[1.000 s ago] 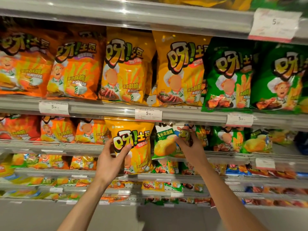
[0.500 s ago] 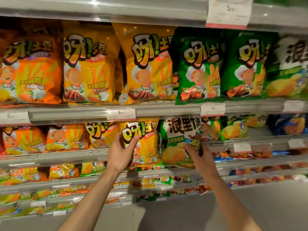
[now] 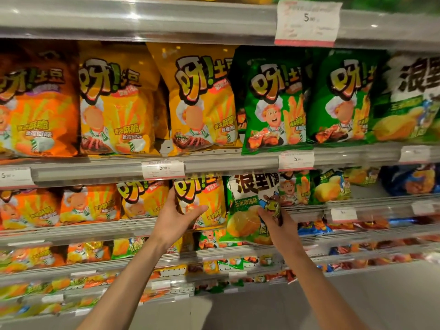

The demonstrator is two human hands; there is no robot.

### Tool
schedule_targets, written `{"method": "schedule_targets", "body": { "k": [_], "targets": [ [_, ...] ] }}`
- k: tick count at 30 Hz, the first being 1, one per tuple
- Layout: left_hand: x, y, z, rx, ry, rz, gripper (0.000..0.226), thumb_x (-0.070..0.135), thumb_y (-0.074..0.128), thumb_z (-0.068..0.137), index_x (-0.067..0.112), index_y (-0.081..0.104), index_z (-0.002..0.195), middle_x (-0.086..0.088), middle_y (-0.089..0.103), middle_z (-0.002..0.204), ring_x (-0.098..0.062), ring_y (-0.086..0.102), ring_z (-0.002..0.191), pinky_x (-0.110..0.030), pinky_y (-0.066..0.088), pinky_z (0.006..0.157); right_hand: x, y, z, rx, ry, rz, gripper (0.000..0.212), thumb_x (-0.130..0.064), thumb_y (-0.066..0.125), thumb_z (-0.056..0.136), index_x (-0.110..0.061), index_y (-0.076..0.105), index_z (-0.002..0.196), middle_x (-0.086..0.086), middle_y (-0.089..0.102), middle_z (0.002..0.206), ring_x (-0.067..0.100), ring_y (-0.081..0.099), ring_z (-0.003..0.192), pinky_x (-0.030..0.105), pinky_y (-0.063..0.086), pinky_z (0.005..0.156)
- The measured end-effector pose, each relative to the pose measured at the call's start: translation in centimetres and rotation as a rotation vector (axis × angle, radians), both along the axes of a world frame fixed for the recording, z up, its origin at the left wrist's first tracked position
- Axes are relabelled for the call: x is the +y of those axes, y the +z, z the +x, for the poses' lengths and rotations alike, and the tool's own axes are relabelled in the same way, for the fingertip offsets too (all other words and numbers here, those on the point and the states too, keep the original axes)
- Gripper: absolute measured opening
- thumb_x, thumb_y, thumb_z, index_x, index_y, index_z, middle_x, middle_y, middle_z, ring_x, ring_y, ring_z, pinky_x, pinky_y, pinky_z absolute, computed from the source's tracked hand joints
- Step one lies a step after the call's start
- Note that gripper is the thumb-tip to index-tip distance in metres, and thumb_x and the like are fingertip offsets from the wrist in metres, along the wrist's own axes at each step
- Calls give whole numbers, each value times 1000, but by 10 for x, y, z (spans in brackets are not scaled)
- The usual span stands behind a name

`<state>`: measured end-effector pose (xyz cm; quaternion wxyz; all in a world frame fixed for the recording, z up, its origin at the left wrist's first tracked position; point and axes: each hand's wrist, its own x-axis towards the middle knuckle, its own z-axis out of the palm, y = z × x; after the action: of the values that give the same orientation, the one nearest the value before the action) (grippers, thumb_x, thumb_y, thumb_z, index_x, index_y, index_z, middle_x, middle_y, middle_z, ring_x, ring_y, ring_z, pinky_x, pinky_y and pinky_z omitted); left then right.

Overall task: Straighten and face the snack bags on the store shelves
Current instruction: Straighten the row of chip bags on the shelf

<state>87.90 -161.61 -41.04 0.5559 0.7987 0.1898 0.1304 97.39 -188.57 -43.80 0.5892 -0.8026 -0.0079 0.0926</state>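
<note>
- I see shelving (image 3: 112,172) filling the view, several tiers deep, each edge rail carrying price tags (image 3: 162,168).
- On the tier above the hands, large bags stand facing out: an orange fries bag (image 3: 35,101) at far left, two yellow ones beside it, two green ones, then a green-and-white chip bag (image 3: 409,96) at the right edge.
- On the hands' tier, smaller orange bags (image 3: 88,203) sit to the left, and green and blue bags run off to the right, set further back.
- My left hand (image 3: 176,220) is grasping the yellow fries bag (image 3: 204,198): thumb across its lower front, fingers curled round its left edge. The bag stands upright at the shelf lip, face forward, mostly above and right of that hand.
- My right hand (image 3: 277,221) rests against the green corn-soup chip bag (image 3: 247,206), just beside the yellow one; its fingers are clenched round a small green turtle-like figure (image 3: 273,207). The bag lies left of that hand and hangs down past the shelf rail.
</note>
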Motion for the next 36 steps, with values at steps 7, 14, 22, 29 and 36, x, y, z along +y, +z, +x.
{"method": "schedule_targets", "body": {
  "k": [7,14,22,29,36],
  "targets": [
    [-3,10,24,-89,143,79,63,58,81,77,20,54,118,2,68,105,-22,65,96,-44,56,83,-6,5,1,2,38,29,44,-64,64,81,-35,64,115,-20,67,105,-6,57,97,19,44,79],
    [4,5,39,-134,191,218,34,58,78,81,36,55,93,9,66,79,-11,62,68,-32,50,61,-7,5,-2,-1,34,20,52,-64,65,82,-31,62,122,-14,69,110,6,61,105,30,45,94],
    [13,-8,41,73,72,284,45,56,77,83,25,53,105,-1,63,93,-20,61,85,-42,54,74,-4,2,-3,-12,19,2,49,-55,67,90,-27,62,130,-20,65,108,8,60,106,31,44,98],
    [10,-13,48,47,99,193,66,56,71,89,17,48,136,-12,67,106,-33,65,96,-35,47,74,6,2,-8,-15,22,-14,46,-53,67,91,-28,61,130,-23,65,106,-4,57,99,20,43,89],
    [12,-18,45,57,107,221,61,56,70,89,12,52,127,-5,64,83,-22,63,75,-30,45,61,14,7,-17,-7,19,-9,30,-46,68,92,-31,63,118,-25,65,103,-13,54,93,3,36,72]
  ]
}}
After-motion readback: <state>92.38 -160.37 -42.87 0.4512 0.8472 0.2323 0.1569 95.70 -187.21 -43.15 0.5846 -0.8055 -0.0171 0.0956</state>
